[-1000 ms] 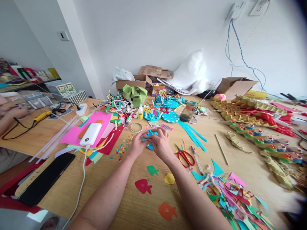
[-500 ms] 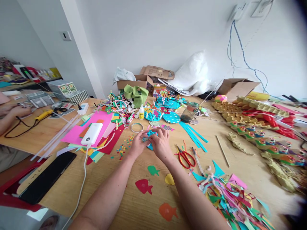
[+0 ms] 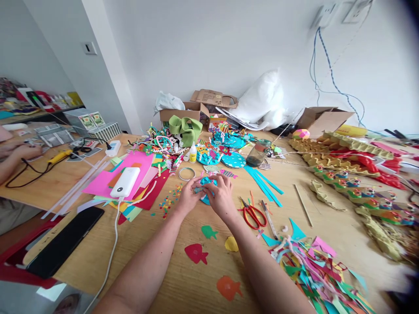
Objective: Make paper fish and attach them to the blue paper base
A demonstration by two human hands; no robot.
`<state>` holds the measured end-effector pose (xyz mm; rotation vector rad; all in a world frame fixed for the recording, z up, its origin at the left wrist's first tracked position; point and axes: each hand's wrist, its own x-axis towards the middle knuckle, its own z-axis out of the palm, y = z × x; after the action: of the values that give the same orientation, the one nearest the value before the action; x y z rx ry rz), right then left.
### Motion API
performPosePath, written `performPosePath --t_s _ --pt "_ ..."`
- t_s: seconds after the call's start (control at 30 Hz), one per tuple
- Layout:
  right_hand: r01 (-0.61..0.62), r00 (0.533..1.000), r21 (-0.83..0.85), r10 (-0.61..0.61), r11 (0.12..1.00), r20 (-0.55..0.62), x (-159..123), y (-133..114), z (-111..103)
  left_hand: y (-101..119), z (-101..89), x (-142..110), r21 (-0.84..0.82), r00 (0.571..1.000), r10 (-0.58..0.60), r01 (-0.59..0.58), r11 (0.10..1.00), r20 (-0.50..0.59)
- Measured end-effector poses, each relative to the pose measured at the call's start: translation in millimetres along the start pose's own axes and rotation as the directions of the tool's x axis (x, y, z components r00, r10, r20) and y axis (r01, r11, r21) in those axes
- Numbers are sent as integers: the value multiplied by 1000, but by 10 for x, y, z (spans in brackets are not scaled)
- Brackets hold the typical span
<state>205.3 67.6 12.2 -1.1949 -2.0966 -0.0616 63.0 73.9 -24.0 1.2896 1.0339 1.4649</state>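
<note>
My left hand (image 3: 190, 194) is closed, its thumb and fingers pinching a small teal patterned piece (image 3: 198, 189). My right hand (image 3: 222, 195) meets it from the other side, thumb and index finger at the same piece, other fingers curved over. Beneath the fingers, partly hidden, lies a blue paper disc with decoration (image 3: 205, 199). Closer to me on the table are a green paper fish (image 3: 208, 232), a red paper fish (image 3: 195, 253), a yellow paper cut-out (image 3: 231, 244) partly behind my right forearm, and an orange paper fish (image 3: 228, 288).
Right of my hands lie red-handled scissors (image 3: 254, 216), a pen (image 3: 269, 220) and a heap of paper scraps (image 3: 324, 274). Beyond are a tape roll (image 3: 187, 174), glue bottle (image 3: 193, 154) and glass jar (image 3: 258, 153). A power bank (image 3: 125, 182) and co-worker's hand (image 3: 29, 151) are left.
The fingers of my right hand have lifted and spread slightly, so more of the blue disc shows beneath. My left hand stays almost still.
</note>
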Motion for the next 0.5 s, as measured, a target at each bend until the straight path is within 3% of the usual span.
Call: performPosePath --t_s 0.2,0.5 --pt "-55 998 50 56 997 -22 18 14 -24 12 13 0 -19 1000 13 -13 1000 0" --pt "-197 949 267 252 943 -191 133 373 -316 3 8 -20 -61 1000 2 -1 998 22"
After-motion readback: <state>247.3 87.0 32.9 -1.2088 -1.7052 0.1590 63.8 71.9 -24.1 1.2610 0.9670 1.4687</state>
